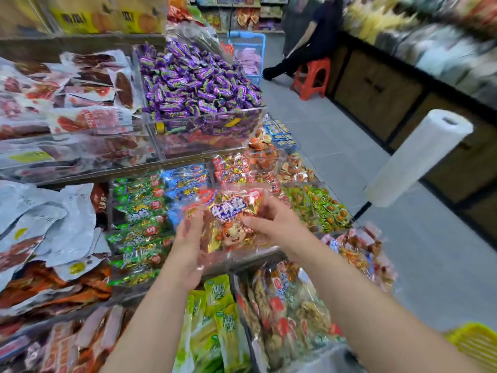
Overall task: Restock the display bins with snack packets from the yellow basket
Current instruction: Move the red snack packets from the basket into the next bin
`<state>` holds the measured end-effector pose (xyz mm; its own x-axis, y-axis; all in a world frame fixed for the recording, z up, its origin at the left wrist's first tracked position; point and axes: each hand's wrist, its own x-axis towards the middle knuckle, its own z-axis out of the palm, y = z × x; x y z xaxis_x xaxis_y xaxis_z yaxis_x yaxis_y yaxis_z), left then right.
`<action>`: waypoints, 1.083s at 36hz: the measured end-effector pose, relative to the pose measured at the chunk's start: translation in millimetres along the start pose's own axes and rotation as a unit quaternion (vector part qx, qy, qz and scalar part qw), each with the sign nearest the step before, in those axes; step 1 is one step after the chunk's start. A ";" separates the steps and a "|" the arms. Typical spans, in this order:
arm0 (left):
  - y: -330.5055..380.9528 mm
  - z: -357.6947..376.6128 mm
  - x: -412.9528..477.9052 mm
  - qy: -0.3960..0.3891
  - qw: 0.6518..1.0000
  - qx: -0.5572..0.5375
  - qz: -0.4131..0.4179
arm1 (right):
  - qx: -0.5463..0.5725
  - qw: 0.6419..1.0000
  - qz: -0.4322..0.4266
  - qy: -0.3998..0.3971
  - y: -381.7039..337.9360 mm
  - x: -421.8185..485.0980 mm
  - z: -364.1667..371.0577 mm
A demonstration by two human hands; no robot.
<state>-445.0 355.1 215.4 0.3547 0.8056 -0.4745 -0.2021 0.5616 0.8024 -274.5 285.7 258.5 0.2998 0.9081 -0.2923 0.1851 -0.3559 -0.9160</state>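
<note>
Closest to me, only a corner of the yellow basket (474, 345) showed at the lower right edge, and whatever it held was cut off. Two bare forearms came up from the bottom edge, covering parts of two low bins: one of yellow-green packs (217, 319), one of mixed brown and red bags (290, 305).

Two hands held one clear bag of snack packets (231, 211) with a cartoon face printed on its front. The left hand (188, 246) gripped the bag's left edge, its fingers veiled by glossy plastic, so I couldn't make out each one. The right hand (274, 222) pinched the right side, thumb across the front, the other fingers hidden behind. The bag hung over the middle tier of display bins (209, 125), above red-and-gold packets and just right of a bin of green packets (139, 224). Its lower end was lost in glare.

Farther up, purple sweets (199, 82) were heaped in one clear bin, too many to count. One white roll of plastic bags (416, 157) jutted in at the right. Beyond it stood one red stool (312, 76) with a seated person (309, 36) in dark clothes, cut off by the top edge, and one blue basket (247, 55) nearby. The shelves along the right were smeared with blur.
</note>
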 end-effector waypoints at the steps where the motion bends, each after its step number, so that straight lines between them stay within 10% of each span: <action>1: -0.7 -1.2 -0.6 -0.009 1.000 0.000 -0.003 | 0.017 1.000 0.009 0.000 1.6 -1.0 -0.9; 24: -28.4 54.6 25.1 0.108 0.989 -0.032 0.092 | 0.303 0.944 0.133 -0.022 68.7 82.2 -127.9; 39: -1.2 76.7 68.5 0.147 0.986 -0.016 0.070 | -0.091 0.989 -0.044 0.104 40.3 207.1 -109.7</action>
<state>-350.5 395.1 209.7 0.0410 0.8933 -0.4477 -0.2607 0.4421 0.8582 -102.3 435.2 191.2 0.4574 0.8791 -0.1343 0.3784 -0.3290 -0.8652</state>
